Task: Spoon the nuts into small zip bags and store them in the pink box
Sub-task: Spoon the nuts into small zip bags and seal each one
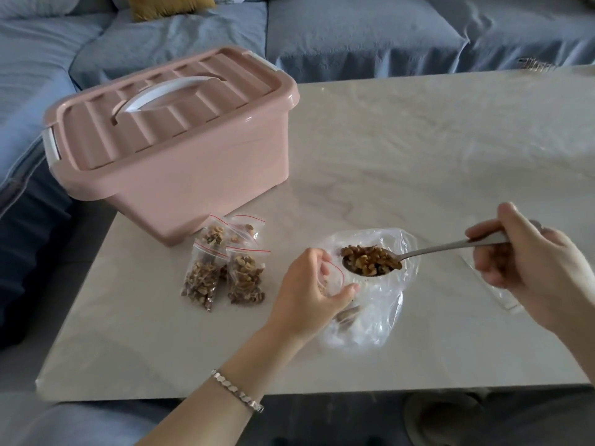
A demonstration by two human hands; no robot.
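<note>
While a blue-grey sofa (354, 37) runs along the far side, a pale marbled table (434, 140) takes up most of the view. At the table's far left stands the pink box (180, 169), lid on, its white handle (167, 91) lying flat in the lid's hollow. Near the front edge lies a large clear plastic bag (380, 313), crumpled and open. The right hand (531, 272) has its fingers curled round the handle of a metal spoon (434, 251), whose bowl, heaped with nuts (370, 259), hangs over the clear bag. The left hand (306, 297) pinches a small zip bag (335, 278) between curled fingers and thumb, the red-striped mouth just beside the spoon's bowl. A cluster of filled zip bags (225, 272) lies on the table just in front of the box. A silver bracelet (238, 392) circles the left wrist.
</note>
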